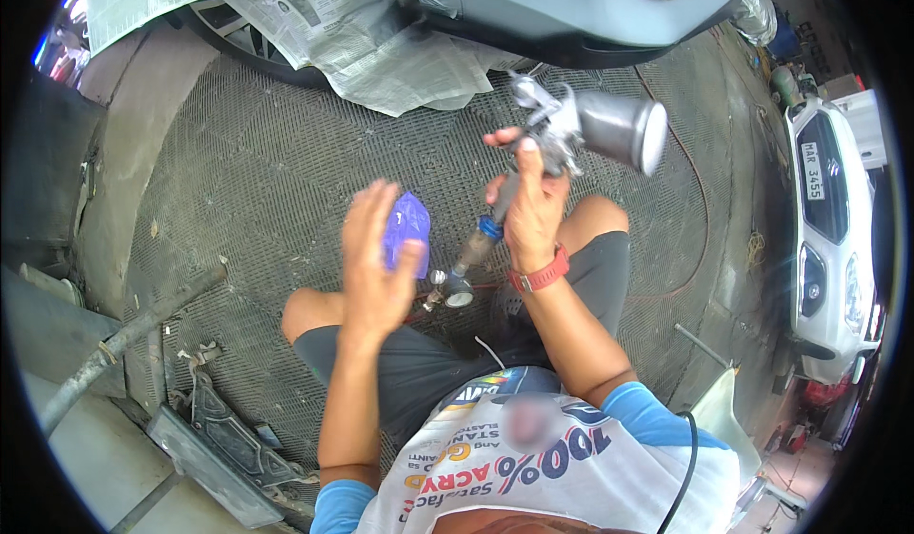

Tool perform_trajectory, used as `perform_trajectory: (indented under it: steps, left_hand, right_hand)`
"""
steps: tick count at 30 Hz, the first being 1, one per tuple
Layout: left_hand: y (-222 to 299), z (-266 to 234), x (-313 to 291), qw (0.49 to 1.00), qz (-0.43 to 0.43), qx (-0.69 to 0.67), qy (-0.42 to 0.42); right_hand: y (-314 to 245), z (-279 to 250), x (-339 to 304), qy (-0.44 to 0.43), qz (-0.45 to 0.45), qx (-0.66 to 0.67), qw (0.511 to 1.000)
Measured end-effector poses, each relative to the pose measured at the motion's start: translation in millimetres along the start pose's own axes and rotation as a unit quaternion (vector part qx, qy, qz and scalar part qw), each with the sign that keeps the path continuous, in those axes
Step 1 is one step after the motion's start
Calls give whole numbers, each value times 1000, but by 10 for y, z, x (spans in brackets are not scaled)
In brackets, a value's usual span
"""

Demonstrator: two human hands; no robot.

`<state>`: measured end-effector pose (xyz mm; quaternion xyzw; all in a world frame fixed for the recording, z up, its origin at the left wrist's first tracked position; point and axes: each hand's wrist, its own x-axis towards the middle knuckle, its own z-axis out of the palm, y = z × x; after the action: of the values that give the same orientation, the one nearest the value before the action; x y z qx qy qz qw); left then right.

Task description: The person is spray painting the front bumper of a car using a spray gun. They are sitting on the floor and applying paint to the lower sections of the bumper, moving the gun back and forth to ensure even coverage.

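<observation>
R hand (538,206) grips metal spray gun (571,125) w/ cylindrical cup (621,131), L hand (376,267) blurred nr crinkly purple sheet (411,229), grip unclear.

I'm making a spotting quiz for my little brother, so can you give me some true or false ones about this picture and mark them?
1. The right hand holds a spray gun. True.
2. The red wristband is worn next to the left hand. False: it is next to the right hand.
3. A purple thing is at the left hand. True.
4. The white car is at the picture's left. False: it is at the right.
5. Newspaper partly covers a wheel. True.
</observation>
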<state>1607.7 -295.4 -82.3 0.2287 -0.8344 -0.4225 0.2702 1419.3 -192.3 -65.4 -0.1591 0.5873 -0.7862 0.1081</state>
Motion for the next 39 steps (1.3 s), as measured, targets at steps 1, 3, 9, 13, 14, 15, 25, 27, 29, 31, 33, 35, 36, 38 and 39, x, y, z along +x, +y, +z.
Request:
perform_trajectory:
  steps: [1,3,9,13,14,15,25,27,29,31,33,35,36,38,39]
  left_hand:
    - [-216,-122,-135,996,-59,67,3]
    - [-600,-352,-401,957,-174,229,-30]
    - [-1095,-449,-682,908,-268,320,-38]
    - [-1188,-368,-609,927,-260,271,5]
    - [-1193,-344,-594,930,-255,263,15]
    - [-1200,-327,-580,931,-253,262,12]
    - [-1282,-106,-411,943,-234,236,-6]
    - [-1243,-93,-382,940,-239,243,-19]
    - [-1167,-90,-351,935,-247,252,-41]
    - [-1162,-63,-331,939,-235,248,-47]
    - [-1137,-6,-305,943,-222,241,-60]
    - [-1074,98,-243,947,-206,232,-77]
    - [-1024,164,-213,954,-189,219,-75]
    - [-866,304,-116,958,-171,202,-110]
    - [-797,378,-71,960,-163,193,-125]
  right_hand:
    - [8,49,28,-21,6,-15,1000]
    - [5,172,71,-54,45,-22,997]
    - [49,358,150,-85,57,-47,994]
    - [34,86,121,-33,34,-64,997]
    - [26,-8,104,-12,18,-73,997]
    - [21,-105,80,10,2,-82,997]
    - [16,-41,85,-9,-5,-115,993]
    - [93,154,127,-46,13,-93,995]
    - [88,332,127,-64,24,-97,993]
    - [133,352,172,-85,38,-119,988]
    - [186,294,180,-79,39,-131,987]
    - [280,102,173,-45,22,-134,990]
    - [340,-49,169,-29,16,-143,989]
    - [380,-444,98,8,16,-167,986]
    - [367,-616,55,22,18,-177,984]
